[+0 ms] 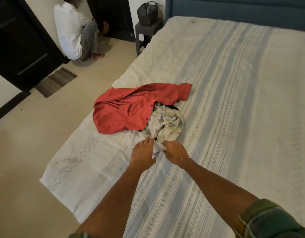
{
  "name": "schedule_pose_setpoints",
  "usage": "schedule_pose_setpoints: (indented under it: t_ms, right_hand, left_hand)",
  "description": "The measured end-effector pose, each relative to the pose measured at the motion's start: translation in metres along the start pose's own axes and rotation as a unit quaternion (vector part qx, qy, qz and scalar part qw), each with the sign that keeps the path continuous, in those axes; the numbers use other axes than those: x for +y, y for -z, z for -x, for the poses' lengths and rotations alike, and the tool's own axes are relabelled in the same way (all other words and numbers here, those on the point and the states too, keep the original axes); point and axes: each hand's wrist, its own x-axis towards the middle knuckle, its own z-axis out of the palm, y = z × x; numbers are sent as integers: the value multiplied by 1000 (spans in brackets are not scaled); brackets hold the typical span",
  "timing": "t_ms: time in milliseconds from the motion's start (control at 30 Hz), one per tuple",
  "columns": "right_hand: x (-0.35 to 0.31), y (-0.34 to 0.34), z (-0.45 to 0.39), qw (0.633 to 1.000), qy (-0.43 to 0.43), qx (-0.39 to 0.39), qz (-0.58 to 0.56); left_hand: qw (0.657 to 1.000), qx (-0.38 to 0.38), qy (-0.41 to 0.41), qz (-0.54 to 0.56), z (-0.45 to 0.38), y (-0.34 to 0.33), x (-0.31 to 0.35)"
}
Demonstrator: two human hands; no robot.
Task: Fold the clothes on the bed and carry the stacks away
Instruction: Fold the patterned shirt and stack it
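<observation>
Our right hand [175, 151] pinches near edge of patterned garment [165, 124]; left hand [143, 152] lies flat, fingers straight, touching same edge. Garment bunches directly beyond both hands on bed [234, 100]. Red shirt [131, 107] overlaps its far-left side.

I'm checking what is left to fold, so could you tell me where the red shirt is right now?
In the head view, the red shirt lies crumpled on the bed near its left edge, overlapping the patterned garment that both hands are handling.
</observation>
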Motion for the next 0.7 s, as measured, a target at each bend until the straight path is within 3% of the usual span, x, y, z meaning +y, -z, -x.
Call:
schedule_pose_setpoints:
  t_ms: [133, 300, 400, 500, 600, 700]
  right_hand:
    - [-16, 48, 6, 994, 75, 77, 27]
    - [-26, 112, 30, 950, 152, 256, 92]
    - [-18, 152, 50, 937, 137, 298, 122]
    - [-11, 190, 78, 940, 112, 316, 66]
    - [-12, 226, 103, 949, 48, 312, -6]
    - [-15, 262, 134, 932, -26, 361, 25]
  left_hand:
    - [997, 65, 29, 24, -7, 26, 25]
    - [984, 139, 38, 108, -9, 79, 42]
    - [983, 128, -6, 128, 1, 117, 50]
    - [984, 120, -15, 129, 23, 161, 70]
    - [982, 119, -50, 137, 37, 195, 98]
    - [978, 159, -54, 126, 53, 222, 133]
